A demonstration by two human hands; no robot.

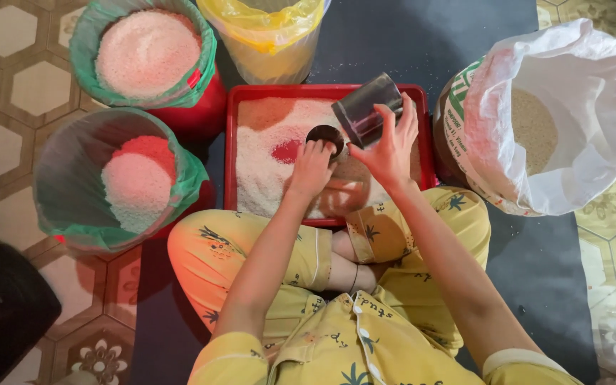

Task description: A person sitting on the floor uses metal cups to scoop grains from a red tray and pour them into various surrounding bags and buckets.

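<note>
Two hands work over a red tray [422, 128] of white rice that sits on the floor in front of a cross-legged person in yellow pyjamas. Closed around a tilted metal cup [366, 108], the right hand [391, 146] holds it just above the tray's far right part, mouth turned toward a small dark-rimmed container [325, 135]. That container is steadied by the left hand [310, 169], fingers curled on its rim; what lies beneath it over the tray's near edge is blurred, perhaps a clear bag.

By the look of it the filling is under way: much rice remains in the tray, and I cannot tell how full the container is.

Counting around the tray: two green-lined buckets [80, 178] of rice to its left, one yellow-lined bucket [269, 36] beyond it, one open white sack [572, 107] of grain to its right, and one dark object [1, 306] far left.
</note>
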